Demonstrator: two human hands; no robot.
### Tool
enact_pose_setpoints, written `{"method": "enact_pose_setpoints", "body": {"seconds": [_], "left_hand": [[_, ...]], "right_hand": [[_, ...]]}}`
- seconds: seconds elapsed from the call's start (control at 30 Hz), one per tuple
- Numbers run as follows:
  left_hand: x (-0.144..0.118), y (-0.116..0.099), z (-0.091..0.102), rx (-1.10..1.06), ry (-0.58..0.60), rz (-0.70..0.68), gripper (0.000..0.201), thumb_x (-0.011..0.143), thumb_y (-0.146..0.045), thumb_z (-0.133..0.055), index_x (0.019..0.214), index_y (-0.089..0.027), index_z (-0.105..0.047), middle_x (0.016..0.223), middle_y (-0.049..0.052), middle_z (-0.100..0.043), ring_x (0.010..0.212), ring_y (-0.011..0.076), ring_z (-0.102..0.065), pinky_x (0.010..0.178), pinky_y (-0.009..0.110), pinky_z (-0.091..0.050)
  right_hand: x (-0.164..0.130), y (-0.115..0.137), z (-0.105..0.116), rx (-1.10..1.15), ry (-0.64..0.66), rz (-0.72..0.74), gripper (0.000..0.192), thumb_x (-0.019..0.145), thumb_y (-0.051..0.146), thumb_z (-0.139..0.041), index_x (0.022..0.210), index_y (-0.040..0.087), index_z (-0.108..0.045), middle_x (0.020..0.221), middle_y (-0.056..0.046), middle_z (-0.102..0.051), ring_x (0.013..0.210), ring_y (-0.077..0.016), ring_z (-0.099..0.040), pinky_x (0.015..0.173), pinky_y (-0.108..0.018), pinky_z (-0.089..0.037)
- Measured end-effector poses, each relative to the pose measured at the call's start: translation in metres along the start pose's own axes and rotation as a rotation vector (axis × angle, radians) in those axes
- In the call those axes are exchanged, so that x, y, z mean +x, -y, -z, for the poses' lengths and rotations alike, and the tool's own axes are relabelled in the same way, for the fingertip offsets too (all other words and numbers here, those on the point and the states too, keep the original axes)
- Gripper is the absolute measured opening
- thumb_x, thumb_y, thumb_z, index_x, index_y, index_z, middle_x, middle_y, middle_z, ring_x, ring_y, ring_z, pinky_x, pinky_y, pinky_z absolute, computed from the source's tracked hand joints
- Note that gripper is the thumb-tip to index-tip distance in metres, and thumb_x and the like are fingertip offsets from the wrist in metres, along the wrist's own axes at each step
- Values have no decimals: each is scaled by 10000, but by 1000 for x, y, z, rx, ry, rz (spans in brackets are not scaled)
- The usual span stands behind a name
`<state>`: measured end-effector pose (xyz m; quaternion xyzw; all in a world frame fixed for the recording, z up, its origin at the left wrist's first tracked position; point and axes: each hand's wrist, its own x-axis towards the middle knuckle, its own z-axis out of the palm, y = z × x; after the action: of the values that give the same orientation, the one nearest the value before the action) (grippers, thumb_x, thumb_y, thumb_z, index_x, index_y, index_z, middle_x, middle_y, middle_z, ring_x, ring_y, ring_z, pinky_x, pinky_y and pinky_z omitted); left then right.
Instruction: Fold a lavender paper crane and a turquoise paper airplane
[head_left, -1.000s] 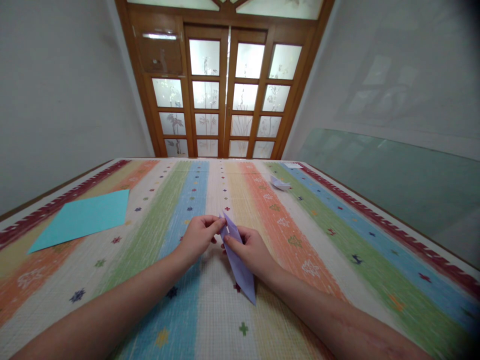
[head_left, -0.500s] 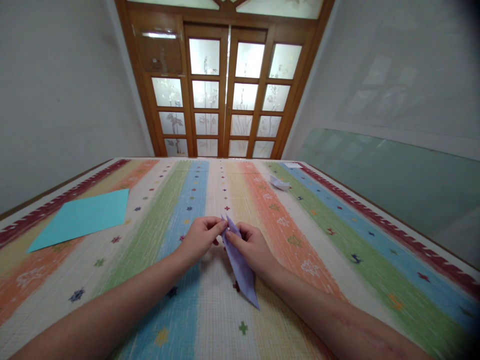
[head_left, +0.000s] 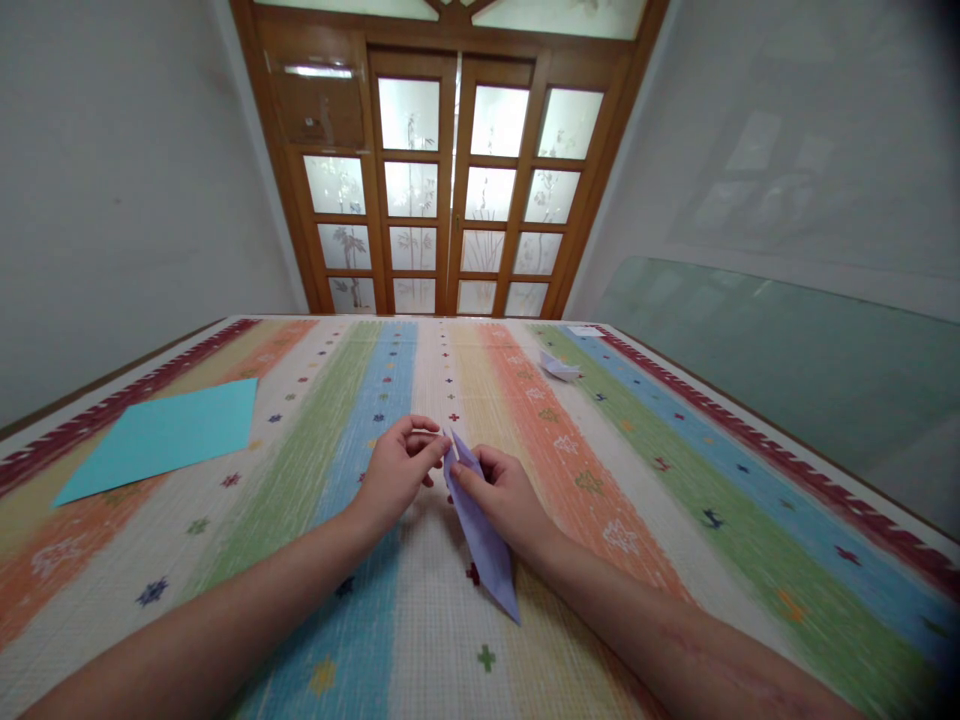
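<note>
A folded sheet of light purple paper [head_left: 484,545] is held over the middle of the striped cloth, its long point slanting down toward me and two narrow points at its upper end. My right hand [head_left: 502,495] grips its upper right side, thumb on top and the other fingers partly hidden behind. At the upper left tip, my left hand [head_left: 401,465] pinches the paper between thumb and forefinger, its other fingers loosely curled.
A flat turquoise paper sheet [head_left: 161,435] lies at the left. Farther back on the right sits a small pale purple folded paper piece [head_left: 559,367]. The striped tablecloth [head_left: 300,480] reaches toward wooden glass-paned doors [head_left: 454,180].
My left hand has shifted slightly, its fingers lifting and loosening a little near the paper's tip. The right hand and the purple paper have barely moved.
</note>
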<state>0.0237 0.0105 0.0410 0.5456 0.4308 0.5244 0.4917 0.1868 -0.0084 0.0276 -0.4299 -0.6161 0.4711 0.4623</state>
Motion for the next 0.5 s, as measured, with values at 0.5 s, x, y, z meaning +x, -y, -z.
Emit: {"method": "enact_pose_setpoints", "body": {"seconds": [0.5], "left_hand": [[0, -4, 0, -243, 63, 241, 275, 708, -366, -810, 823, -155, -676, 831, 36, -648, 768, 140, -598, 595, 213, -469]], "right_hand": [[-4, 3, 1, -235, -44, 135, 239, 890, 358, -621, 715, 201, -574, 646, 24, -505, 622, -146, -472, 572, -275, -342]]}}
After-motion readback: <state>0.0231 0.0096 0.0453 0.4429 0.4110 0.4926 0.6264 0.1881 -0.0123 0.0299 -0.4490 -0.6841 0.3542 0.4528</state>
